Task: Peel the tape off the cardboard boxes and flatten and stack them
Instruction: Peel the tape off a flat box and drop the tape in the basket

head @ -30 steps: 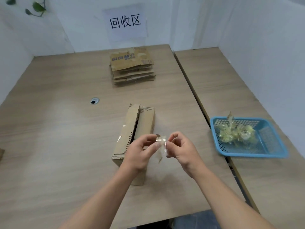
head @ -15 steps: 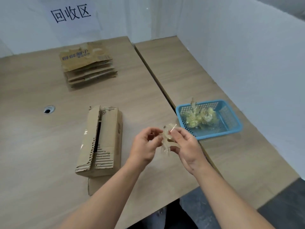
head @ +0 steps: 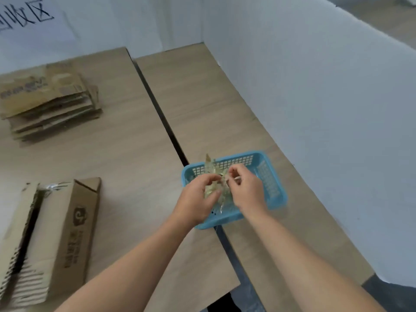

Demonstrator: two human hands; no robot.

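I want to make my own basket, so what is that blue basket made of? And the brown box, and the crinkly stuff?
The blue basket looks like plastic, smooth and shiny, with moulded grid holes in its walls. The brown box is corrugated cardboard, matt; the wavy inner layer shows at its torn end. The crinkly stuff is probably clear, yellowish packing tape, glossy.

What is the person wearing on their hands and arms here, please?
Nothing is worn: the left hand and right hand are bare, without gloves, and no ring shows on the fingers. The left forearm and right forearm are bare to the frame's edge, with no sleeve, watch or bracelet.
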